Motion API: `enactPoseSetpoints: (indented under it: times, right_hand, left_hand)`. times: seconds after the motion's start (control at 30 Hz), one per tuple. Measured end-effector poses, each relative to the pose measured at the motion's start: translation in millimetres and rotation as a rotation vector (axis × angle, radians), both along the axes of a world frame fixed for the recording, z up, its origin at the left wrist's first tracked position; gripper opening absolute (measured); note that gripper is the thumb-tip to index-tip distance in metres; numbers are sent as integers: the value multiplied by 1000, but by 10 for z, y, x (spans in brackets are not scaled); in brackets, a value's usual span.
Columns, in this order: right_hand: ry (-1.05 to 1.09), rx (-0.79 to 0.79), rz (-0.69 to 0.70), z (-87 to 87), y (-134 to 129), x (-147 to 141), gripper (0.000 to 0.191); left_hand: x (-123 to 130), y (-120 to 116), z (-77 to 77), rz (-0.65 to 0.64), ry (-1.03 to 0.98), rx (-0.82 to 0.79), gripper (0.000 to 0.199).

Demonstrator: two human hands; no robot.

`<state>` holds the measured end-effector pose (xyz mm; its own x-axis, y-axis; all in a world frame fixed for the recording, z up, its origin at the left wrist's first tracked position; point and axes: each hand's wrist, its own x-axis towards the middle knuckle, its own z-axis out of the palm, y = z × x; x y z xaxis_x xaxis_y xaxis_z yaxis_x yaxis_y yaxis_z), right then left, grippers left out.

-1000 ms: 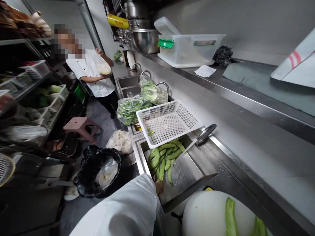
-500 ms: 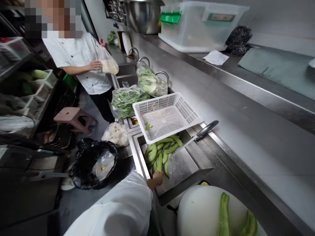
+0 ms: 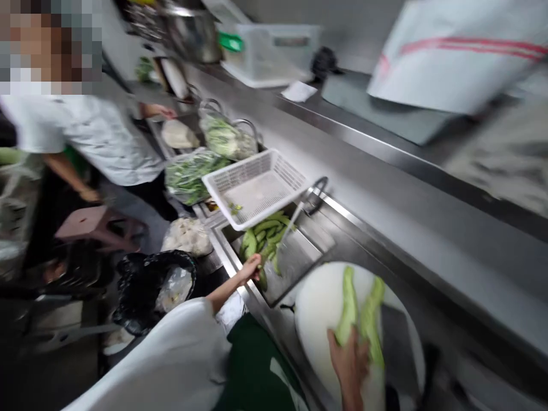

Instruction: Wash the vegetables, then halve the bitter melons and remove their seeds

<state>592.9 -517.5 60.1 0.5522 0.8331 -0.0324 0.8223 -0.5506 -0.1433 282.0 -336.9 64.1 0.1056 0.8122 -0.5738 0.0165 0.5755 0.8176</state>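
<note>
My left hand [image 3: 250, 269] is closed at the near left rim of the sink [image 3: 295, 251], beside the green gourds [image 3: 268, 234]; what it holds, if anything, is blurred. Water runs from the faucet [image 3: 314, 197] into the basin. On the round white cutting board [image 3: 314, 302] lie two long green gourds [image 3: 349, 294], roughly side by side. My right hand [image 3: 351, 354] rests over their near ends with its fingers spread. A cleaver [image 3: 399, 337] lies flat on the board's right part.
A white perforated basket [image 3: 257, 188] sits across the sink's far end, with bagged greens [image 3: 194, 174] beyond. At left are a bin with a black bag [image 3: 132, 291], a pink stool [image 3: 92, 225] and a person in white [image 3: 98, 137]. A shelf holds a clear box [image 3: 274, 54].
The view has swung right and down, bringing my right hand and more of the board into sight. My left hand has lifted toward the sink's rim. The person has let go of the bag.
</note>
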Motion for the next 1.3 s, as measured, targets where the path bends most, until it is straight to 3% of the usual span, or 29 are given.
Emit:
enactPoseSetpoints:
  times: [0.07,0.17,0.27,0.33,0.43,0.53,0.63,0.73,0.8,0.87,0.93,1.07,1.17,1.3]
  right_hand:
    - [-9,-50,-123,-12,-100,-36,63]
    - [74,-99,-145,-85,101,115,62]
    - [160,-142,-171,-130,383,361,57]
    - [161,-158,-159,-107,546,484,53]
    - [151,-190,-124,-4,692,632,49]
    - [166,-185,-79,120,554,775,47]
    - [114,-127,-151,165,26,846,47]
    - [47,-161,-326,89,-679,797,49]
    - [56,-215,-396,-2,-1040,743,52]
    - [81,-222,-429,-89,-1217,728,53]
    - [100,-189,-450,-145,-1226,776,54]
    - [175,-169,-461,-120,-1132,968,54]
    - [197,-120,-465,-26,-1294,993,53]
    - [163,68,-461,128,-1710,760,49]
  left_hand:
    - [-83,-238,171,6,-192,58,20]
    - [-110,-455,450,-77,-313,151,31]
    - [-37,-612,661,-260,-318,216,36]
    - [64,-694,689,-445,-307,253,36]
    - [280,-774,504,-684,-365,253,35]
    - [468,-840,128,-832,-435,153,31]
    - [476,-885,-228,-905,-381,62,33]
    - [342,-837,-404,-864,-295,-7,66]
    - [291,-744,-426,-834,-230,-35,93]
    - [349,-628,-414,-838,-142,-17,105]
    - [512,-526,-409,-839,-39,75,99]
    - [803,-418,-441,-857,109,334,68]
    - [695,-348,-436,-853,169,380,65]
    - [350,-227,-354,-837,246,356,68]
